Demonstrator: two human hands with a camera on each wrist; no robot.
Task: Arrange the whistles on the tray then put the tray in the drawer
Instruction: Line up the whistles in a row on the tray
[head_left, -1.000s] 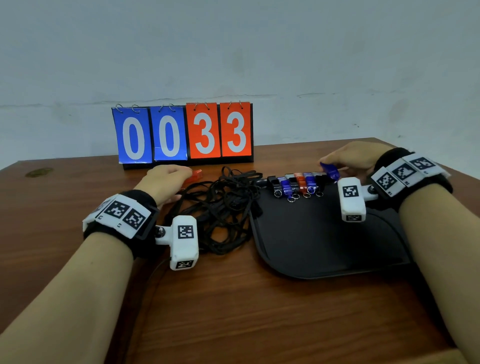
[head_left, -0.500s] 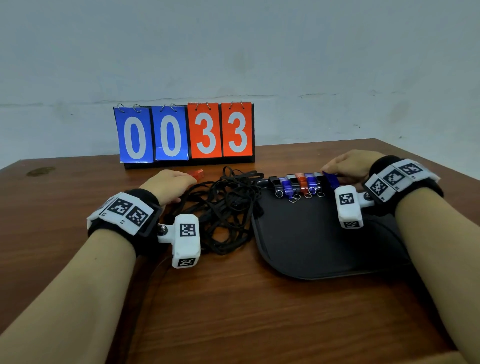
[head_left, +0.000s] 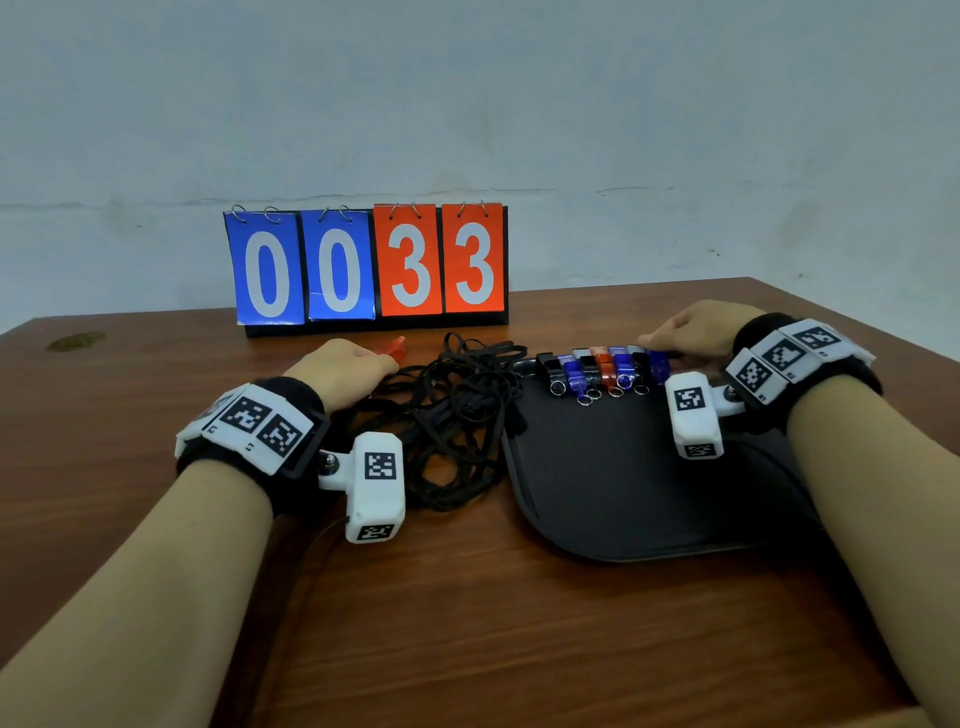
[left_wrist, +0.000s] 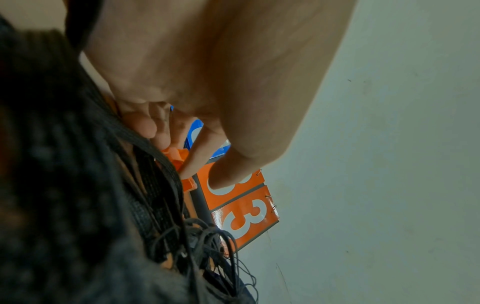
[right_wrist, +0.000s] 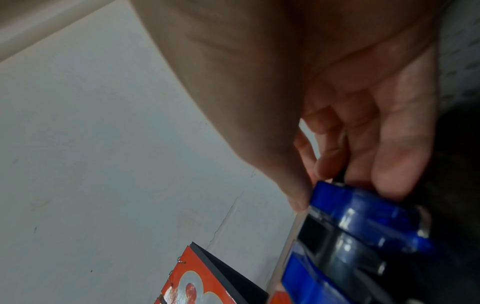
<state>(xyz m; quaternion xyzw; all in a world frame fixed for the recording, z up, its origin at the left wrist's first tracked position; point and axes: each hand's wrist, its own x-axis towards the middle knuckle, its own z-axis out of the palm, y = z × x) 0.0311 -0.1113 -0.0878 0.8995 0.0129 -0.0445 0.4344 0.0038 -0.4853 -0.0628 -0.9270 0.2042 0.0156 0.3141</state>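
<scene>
A black tray (head_left: 639, 483) lies on the wooden table. A row of black, blue and orange whistles (head_left: 597, 366) lines its far edge, key rings toward me. My right hand (head_left: 691, 332) holds a blue whistle (head_left: 658, 364) at the right end of that row; in the right wrist view thumb and fingers pinch this blue whistle (right_wrist: 363, 207). My left hand (head_left: 345, 366) grips an orange whistle (head_left: 392, 349) left of the tray, its tip poking past my fingers (left_wrist: 192, 162). Its black lanyard runs into the tangle of cords (head_left: 452, 415).
A flip scoreboard (head_left: 369, 265) reading 0033 stands at the back of the table against the wall. The tangled black lanyards lie between my hands, touching the tray's left rim. Bare table (head_left: 467, 623) stretches in front of the tray.
My right hand has lowered the blue whistle to the right end of the row on the tray. The left hand has stayed put with the orange whistle.
</scene>
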